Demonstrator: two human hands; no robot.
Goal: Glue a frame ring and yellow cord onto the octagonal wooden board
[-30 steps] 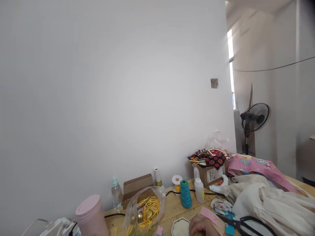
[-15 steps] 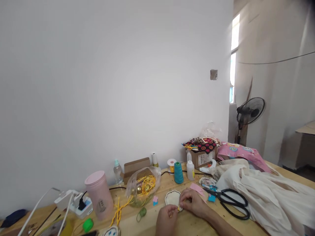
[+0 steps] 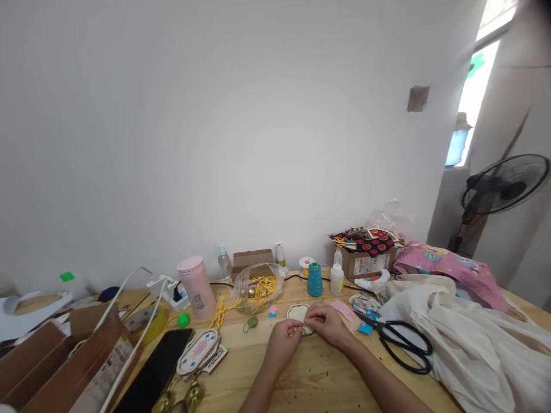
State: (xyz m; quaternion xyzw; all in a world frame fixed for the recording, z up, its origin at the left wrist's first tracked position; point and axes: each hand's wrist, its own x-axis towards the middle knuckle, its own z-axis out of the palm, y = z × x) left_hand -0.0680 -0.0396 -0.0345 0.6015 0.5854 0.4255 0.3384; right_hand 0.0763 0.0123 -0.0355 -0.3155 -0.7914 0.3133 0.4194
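My left hand (image 3: 283,338) and my right hand (image 3: 330,324) meet over the wooden table, thumbs and fingertips pinched together. Between them shows a tiny bit of yellow cord (image 3: 304,328), most of it hidden by the fingers. It is at the lower part of a cream scalloped patch (image 3: 296,312) with a dark border, which lies just behind the fingertips and is partly covered by my right hand. To the left are a small pink and blue cutout (image 3: 272,311) and a little ball of green thread (image 3: 252,322). Pink paper (image 3: 343,310) lies right of my right hand.
Black scissors (image 3: 402,343) rest by white cloth (image 3: 465,327) at right. Behind stand a teal thread cone (image 3: 315,280), a white bottle (image 3: 337,280) and a bag of yellow cord (image 3: 261,287). At left are a pink tumbler (image 3: 198,289), a phone (image 3: 157,370) and cardboard boxes (image 3: 73,358).
The view has swung down and left, bringing the phone, embroidered patches, gold bells and boxes into sight. Both hands keep pinching at the scalloped patch.
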